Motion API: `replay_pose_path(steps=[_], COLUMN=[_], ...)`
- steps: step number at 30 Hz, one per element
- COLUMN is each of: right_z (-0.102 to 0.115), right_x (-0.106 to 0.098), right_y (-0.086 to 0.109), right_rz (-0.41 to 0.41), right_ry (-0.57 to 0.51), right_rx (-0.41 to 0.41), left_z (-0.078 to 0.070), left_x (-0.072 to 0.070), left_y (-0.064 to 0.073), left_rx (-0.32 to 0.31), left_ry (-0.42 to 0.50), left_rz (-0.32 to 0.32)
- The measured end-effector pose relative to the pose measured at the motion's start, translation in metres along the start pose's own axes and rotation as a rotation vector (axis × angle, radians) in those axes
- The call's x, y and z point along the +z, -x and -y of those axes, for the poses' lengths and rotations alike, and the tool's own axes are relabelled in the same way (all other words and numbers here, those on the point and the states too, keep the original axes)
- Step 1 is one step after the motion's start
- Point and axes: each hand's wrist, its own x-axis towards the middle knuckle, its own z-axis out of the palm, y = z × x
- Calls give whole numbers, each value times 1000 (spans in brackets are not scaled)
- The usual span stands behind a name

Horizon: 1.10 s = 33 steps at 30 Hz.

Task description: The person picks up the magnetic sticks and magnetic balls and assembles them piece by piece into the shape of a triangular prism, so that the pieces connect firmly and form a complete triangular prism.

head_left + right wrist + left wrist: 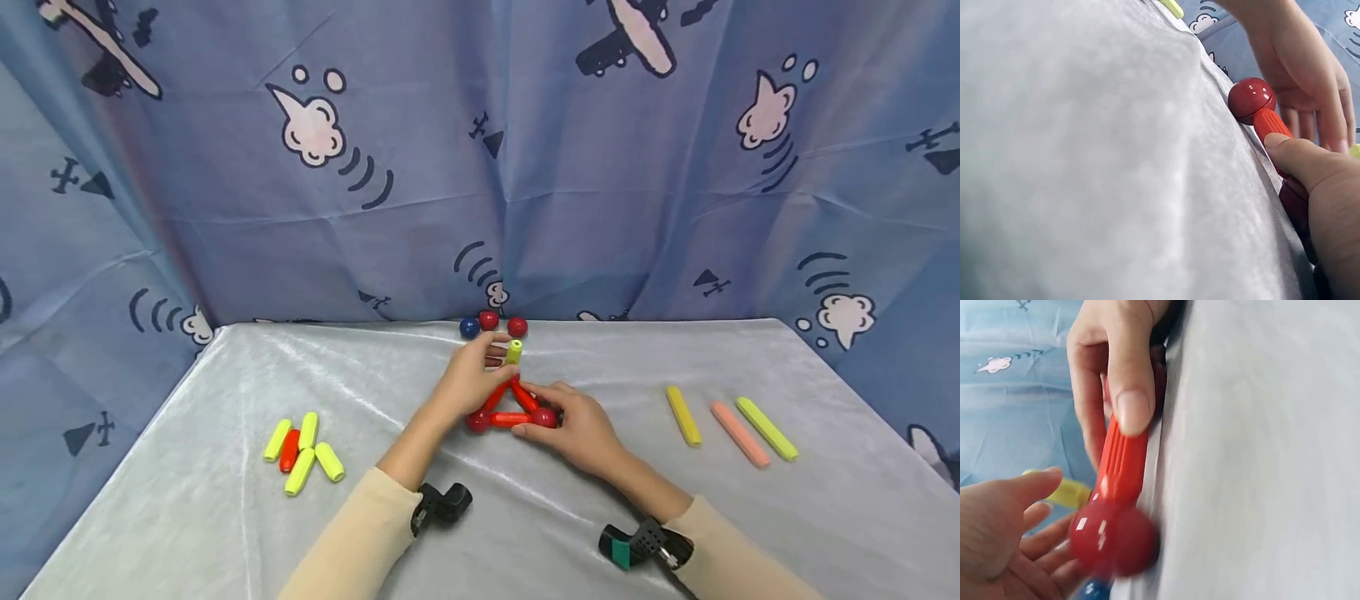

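A triangle of red rods [512,419] joined by dark red balls [479,421] lies on the table. A short yellow rod [514,352] stands up at the triangle's far corner. My left hand [468,379] is around that yellow rod, thumb on its near side and fingers beyond; the far contact is partly hidden. At the right corner my right hand [581,427] grips the triangle, its thumb pressing the front red rod [1121,456] beside the ball. A near ball [1252,100] shows at the rod's other end in the right wrist view.
Behind the triangle sit a blue ball [469,327] and two red balls [517,327]. To the left lie several short yellow rods [300,472] and one red rod [289,451]. Longer yellow [683,416], pink [740,434] and lime [767,428] rods lie right. A patterned curtain [420,167] hangs behind.
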Motion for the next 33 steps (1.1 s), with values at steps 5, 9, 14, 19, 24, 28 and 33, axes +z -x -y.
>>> replay_pose_path(steps=[5,9,14,19,24,28,33], right_z=[-4,-5,-1,1,0,0,0], right_x=[-5,-4,-5,-3,-2,-2,-3], right_y=[2,3,2,0,-1,-1,1], right_rz=[5,5,2,14,19,15,11], right_ry=[4,4,0,3,4,-1,-3], right_rx=[23,28,29,30,30,20,14], left_z=[-10,-11,5,33,50,57,59], left_x=[-27,-60,-113,-163,-187,-187,-176], left_y=[15,38,71,105,135,144,141], left_rx=[-38,-19,-19,7,21,72,82], left_ry=[-222,-402,-529,-453,-318,-277,-327], left_rz=[121,188,217,294,369,407,401])
